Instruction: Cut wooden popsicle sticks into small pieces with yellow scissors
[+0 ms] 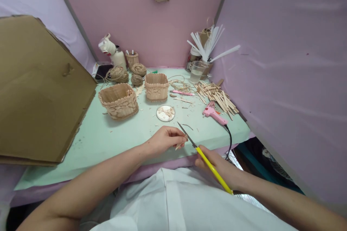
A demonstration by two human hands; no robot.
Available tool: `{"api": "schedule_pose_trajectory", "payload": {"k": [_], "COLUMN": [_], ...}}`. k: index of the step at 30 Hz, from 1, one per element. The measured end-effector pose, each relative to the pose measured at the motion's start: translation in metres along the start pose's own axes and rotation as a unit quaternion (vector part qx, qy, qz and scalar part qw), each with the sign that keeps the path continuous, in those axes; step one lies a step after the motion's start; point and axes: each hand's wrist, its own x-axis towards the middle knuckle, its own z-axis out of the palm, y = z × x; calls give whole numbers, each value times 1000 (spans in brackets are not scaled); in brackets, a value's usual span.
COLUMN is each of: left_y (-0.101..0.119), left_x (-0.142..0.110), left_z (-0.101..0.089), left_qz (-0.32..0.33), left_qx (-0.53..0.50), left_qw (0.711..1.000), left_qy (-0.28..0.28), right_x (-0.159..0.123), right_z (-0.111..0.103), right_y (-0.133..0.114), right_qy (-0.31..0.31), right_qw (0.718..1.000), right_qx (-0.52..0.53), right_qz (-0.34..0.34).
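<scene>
Near the table's front edge, my left hand [166, 139] pinches a small piece of wooden stick [178, 147] between thumb and fingers. My right hand [215, 162] is closed round long-handled scissors with yellow grips [213, 169]. Their metal blades [187, 134] point up and to the left, right beside my left fingertips; whether they touch the wood I cannot tell. Just beyond my left hand lies a round white dish [166, 113] with small wooden bits in it. Two small wooden baskets [156, 87] [119, 101] stand farther back.
A pink glue gun [215, 114] with a black cord lies at right, before a pile of wooden sticks [221, 97]. Glue sticks [206, 45] and a clear cup [196, 72] stand behind. Twine balls [138, 69] sit at the back left. Large cardboard [40, 94] blocks the left side.
</scene>
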Motion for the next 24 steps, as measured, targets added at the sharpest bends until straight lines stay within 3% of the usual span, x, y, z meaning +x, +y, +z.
{"api": "schedule_pose_trajectory", "payload": {"k": [10, 17, 24], "left_y": [1, 1, 3], "left_x": [-5, -5, -4], "left_z": [1, 3, -3], "left_qz": [-58, -90, -118], "left_qx": [20, 33, 35], "left_qw": [997, 994, 991], "left_qy": [-48, -61, -53], "right_x": [-10, -14, -20], "right_z": [-1, -3, -8], "right_y": [14, 14, 31], "right_qy": [-25, -29, -23], "right_qw": [999, 998, 998], "right_qx": [-23, -52, -57], "right_qz": [15, 27, 35]}}
